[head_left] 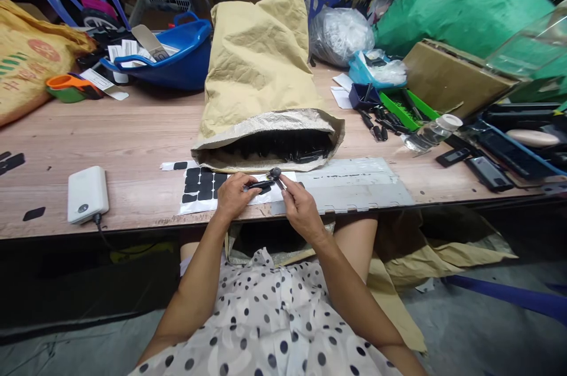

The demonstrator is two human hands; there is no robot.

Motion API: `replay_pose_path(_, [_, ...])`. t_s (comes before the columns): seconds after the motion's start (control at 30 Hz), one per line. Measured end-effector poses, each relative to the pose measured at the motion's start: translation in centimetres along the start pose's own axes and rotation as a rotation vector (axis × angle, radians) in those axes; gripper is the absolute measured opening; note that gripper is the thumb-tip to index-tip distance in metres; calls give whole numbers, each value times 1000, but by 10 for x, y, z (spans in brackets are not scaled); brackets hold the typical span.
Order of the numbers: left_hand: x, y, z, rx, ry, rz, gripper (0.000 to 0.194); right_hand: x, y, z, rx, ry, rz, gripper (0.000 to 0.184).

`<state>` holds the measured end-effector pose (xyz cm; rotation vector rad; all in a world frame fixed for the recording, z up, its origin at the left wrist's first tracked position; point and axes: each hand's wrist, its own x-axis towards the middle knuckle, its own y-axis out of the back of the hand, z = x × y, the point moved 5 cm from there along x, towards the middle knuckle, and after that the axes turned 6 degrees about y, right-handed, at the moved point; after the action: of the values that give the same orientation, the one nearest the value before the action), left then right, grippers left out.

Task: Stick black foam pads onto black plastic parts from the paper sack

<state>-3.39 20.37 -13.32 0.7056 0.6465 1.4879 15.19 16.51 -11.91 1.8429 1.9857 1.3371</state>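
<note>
While your left hand (pixel 234 194) pinches a small black piece (pixel 260 185) at mid-frame, your right hand (pixel 302 209) grips a thin item with a round dark head (pixel 275 173) by it; looks mid-work. White sheet (pixel 189 208), left of centre: rows of black patches (pixel 206 180) unused. Beyond, open bag (pixel 261 57) holds dark parts; can't tell whether finished or pending.

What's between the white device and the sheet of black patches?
The head view shows mostly bare tabletop, with a small white strip near the upper left corner of the sheet.
</note>
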Motion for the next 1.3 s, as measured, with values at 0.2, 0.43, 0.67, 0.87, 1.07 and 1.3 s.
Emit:
replay_pose_path(0.2, [7,-2,-2,1,-32,-43,13,3,-10,-13,-58,20,-113,47])
replay_pose_path(0.43, [7,-2,0,-1,-33,-77,8,2,-16,-26,-226,43,-159,49])
replay_pose_path(0.67, [8,-3,-1,-7,-18,-59,13,1,-5,-21,-174,-4,-45,46])
replay_pose_path(0.87, [8,-3,0,-4,5,-63,16,-5,-5,-14,-164,-8,-65,45])
replay_pose_path(1.07, [5,-2,1,34,-37,-27,18,2,3,-2,-186,-30,15,44])
replay_pose_path(1.3, [4,-2,0,51,-80,-38,19,11,7,25,-499,-39,-7,42])
